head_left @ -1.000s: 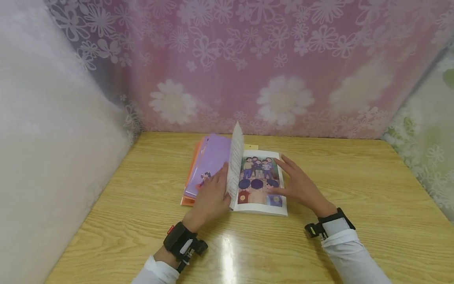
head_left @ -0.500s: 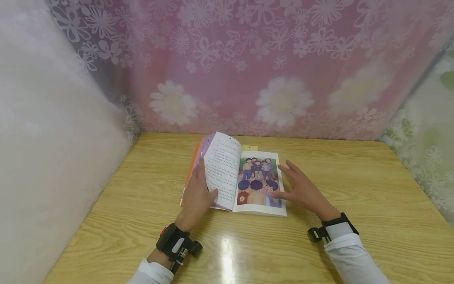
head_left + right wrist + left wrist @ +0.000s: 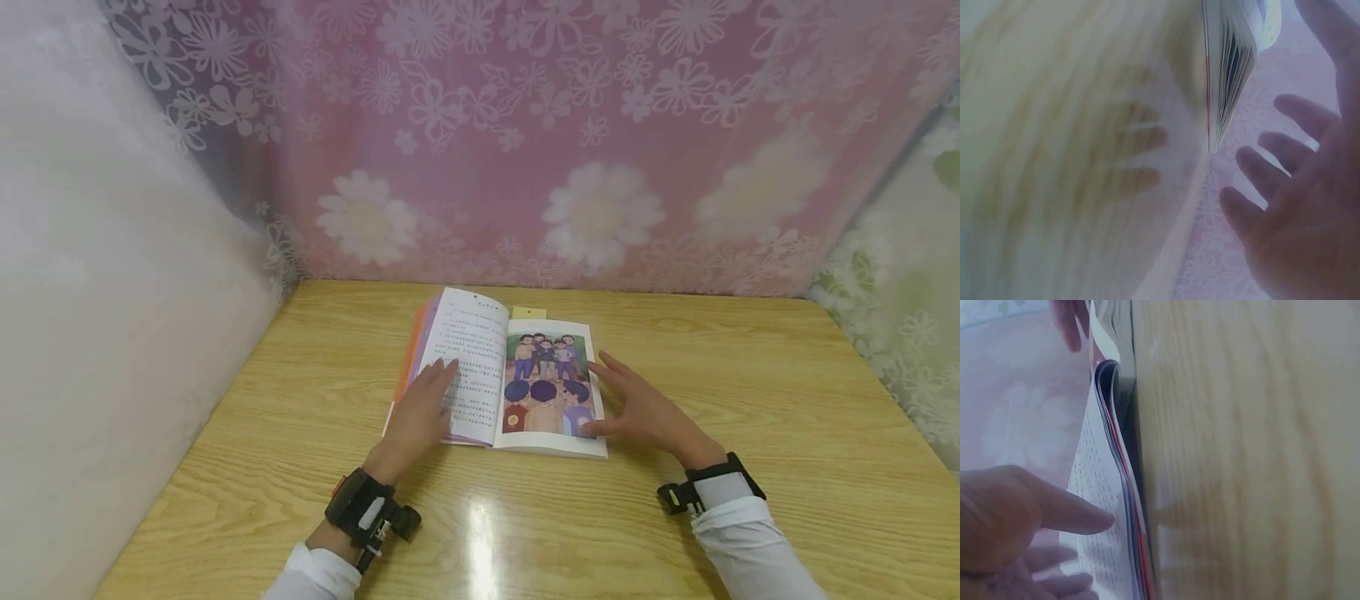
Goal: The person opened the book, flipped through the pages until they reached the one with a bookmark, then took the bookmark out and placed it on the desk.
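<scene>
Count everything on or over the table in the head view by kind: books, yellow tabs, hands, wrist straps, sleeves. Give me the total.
Books: 1, the open book
Yellow tabs: 1, the yellow tab at its far edge
Hands: 2, left hand and right hand
Wrist straps: 2, both black straps
Sleeves: 2, both white sleeves
Total: 8

Pink floral backdrop (image 3: 480, 183) behind a wood-grained table (image 3: 757, 383); whitish sheet (image 3: 127, 267) at left; tabletop glare (image 3: 481, 554).
</scene>
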The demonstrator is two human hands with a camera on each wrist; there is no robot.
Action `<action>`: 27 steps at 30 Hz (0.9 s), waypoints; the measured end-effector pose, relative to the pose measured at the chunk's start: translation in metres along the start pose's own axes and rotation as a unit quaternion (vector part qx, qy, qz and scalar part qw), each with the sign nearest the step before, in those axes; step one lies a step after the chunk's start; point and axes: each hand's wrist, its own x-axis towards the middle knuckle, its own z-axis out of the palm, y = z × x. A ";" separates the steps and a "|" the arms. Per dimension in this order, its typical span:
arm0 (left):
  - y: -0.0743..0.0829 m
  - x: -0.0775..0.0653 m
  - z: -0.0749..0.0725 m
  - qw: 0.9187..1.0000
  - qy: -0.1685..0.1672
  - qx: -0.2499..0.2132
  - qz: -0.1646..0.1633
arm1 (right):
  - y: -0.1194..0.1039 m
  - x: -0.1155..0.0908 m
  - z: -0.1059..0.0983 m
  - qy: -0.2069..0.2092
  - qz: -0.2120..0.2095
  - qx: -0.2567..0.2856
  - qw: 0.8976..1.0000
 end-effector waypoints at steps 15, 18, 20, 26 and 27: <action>0.003 -0.003 0.001 0.990 -0.115 0.065 0.039 | 0.003 0.001 0.006 -0.039 -0.058 -0.066 0.995; 0.006 -0.003 0.002 0.991 -0.113 0.062 0.035 | 0.003 0.002 0.006 -0.039 -0.050 -0.072 0.995; 0.010 -0.003 0.004 0.992 -0.109 0.058 0.035 | 0.001 0.002 0.007 -0.037 -0.046 -0.079 0.995; 0.026 0.000 0.010 0.995 -0.073 0.068 0.011 | -0.003 0.003 0.006 -0.025 -0.041 -0.091 0.995; 0.029 0.000 0.011 0.995 -0.069 0.076 0.004 | -0.003 0.004 0.007 -0.024 -0.040 -0.091 0.995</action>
